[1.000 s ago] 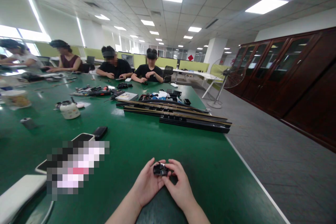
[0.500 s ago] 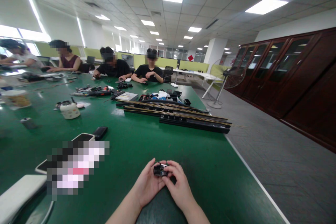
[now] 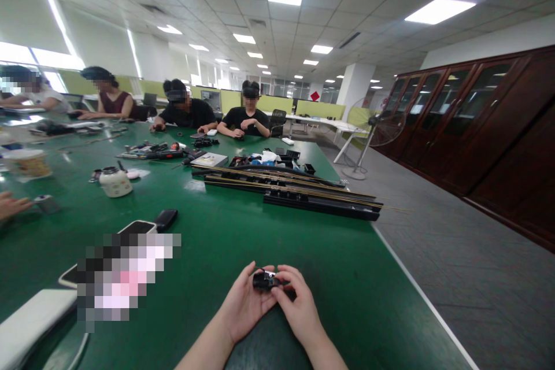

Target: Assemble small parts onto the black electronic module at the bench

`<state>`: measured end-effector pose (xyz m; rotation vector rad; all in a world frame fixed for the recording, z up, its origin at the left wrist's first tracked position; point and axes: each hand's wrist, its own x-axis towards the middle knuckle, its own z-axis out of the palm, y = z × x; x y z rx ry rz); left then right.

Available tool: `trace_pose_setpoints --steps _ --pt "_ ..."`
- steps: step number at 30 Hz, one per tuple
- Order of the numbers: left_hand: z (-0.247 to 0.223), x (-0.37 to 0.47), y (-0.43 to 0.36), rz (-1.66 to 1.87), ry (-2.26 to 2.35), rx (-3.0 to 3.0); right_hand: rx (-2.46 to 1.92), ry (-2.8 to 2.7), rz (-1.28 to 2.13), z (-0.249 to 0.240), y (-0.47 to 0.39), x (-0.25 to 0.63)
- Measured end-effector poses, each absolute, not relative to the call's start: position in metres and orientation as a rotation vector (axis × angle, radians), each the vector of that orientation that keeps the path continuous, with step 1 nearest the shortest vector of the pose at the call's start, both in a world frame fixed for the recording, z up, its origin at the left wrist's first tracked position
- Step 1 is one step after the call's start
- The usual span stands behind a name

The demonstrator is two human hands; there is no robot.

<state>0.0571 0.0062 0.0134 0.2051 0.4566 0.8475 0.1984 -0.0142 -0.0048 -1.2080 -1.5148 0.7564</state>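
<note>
Near the front of the green table, my left hand (image 3: 243, 307) is turned palm up, its fingers curled around a small black plastic device (image 3: 262, 281). The device has a light patch on its upper side; its exact kind is too small to make out. From the right, my right hand (image 3: 300, 299) meets it with thumb and fingers pinched on a thin dark piece (image 3: 284, 282) at the device's right end. Whether that piece is joined to the device, I cannot tell. Both hands are held close together, just above the tabletop.
Long black rails with thin brass-coloured rods (image 3: 303, 188) lie ahead. A phone (image 3: 139, 228), a white box (image 3: 37, 324) and a white jar (image 3: 115, 181) are on the left. Another person's hand (image 3: 13, 206) is beside a grey cylinder (image 3: 47, 203). Several people sit across the table (image 3: 347, 277).
My right fingers have drawn slightly right, and a thin dark piece now shows between them. My left hand has barely moved. Another person's hand has come in at the left edge.
</note>
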Motion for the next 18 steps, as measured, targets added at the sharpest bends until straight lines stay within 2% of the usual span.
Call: trace_pose_setpoints --steps 18 --pt "0.0074 0.0572 0.0070 0.851 0.491 0.240 -1.222 -1.260 0.847 -0.0091 -0.0119 0.2004"
